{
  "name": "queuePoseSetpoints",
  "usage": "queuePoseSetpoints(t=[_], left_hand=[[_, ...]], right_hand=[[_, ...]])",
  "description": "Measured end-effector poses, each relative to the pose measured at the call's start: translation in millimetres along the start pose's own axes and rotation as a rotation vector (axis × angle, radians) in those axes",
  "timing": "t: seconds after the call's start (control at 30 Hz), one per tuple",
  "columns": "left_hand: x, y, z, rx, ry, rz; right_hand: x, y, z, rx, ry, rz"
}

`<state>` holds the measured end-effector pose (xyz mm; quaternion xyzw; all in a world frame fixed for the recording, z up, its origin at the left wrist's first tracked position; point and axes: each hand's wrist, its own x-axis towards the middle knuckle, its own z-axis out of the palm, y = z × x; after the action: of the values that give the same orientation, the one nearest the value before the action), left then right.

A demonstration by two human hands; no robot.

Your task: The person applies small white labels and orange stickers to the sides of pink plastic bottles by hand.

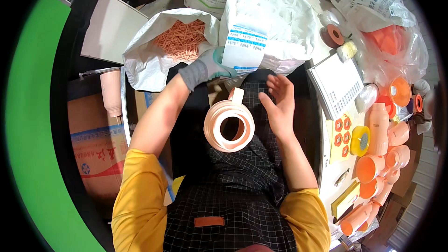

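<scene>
My left hand [210, 67], in a grey and teal work glove, grips the left edge of a white sheet of blue-printed labels [243, 51]. Some of its fingers are hidden behind the sheet. Bare and holding nothing, my right hand [281, 109] is raised to the right with thumb and fingers apart. Between the two hands and nearer to me, a pale pink plastic jug body [213, 128] with a handle rests at my lap, its round mouth facing up. My right hand does not touch it.
Beyond my hands stand a white sack of thin pink pieces [182, 39] and a white bag of clear rings [284, 7]. A pink cup-shaped part [111, 94] is at left, near a cardboard box [98, 154]. The right table holds tape [360, 141], a calendar [336, 86] and several orange-pink parts [370, 168].
</scene>
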<state>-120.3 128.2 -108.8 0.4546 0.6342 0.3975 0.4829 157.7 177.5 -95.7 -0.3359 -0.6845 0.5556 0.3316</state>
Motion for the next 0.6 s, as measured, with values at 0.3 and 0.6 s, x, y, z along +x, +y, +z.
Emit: queuePoseSetpoints(t=[0.3,0.6], left_hand=[[-57,-1,19,0.547,0.685,0.368],[-68,17,22,0.990,0.732,0.642]], right_hand=[[57,1,70,0.508,-0.154,0.288],[54,-5,67,0.457,-0.170,0.224]])
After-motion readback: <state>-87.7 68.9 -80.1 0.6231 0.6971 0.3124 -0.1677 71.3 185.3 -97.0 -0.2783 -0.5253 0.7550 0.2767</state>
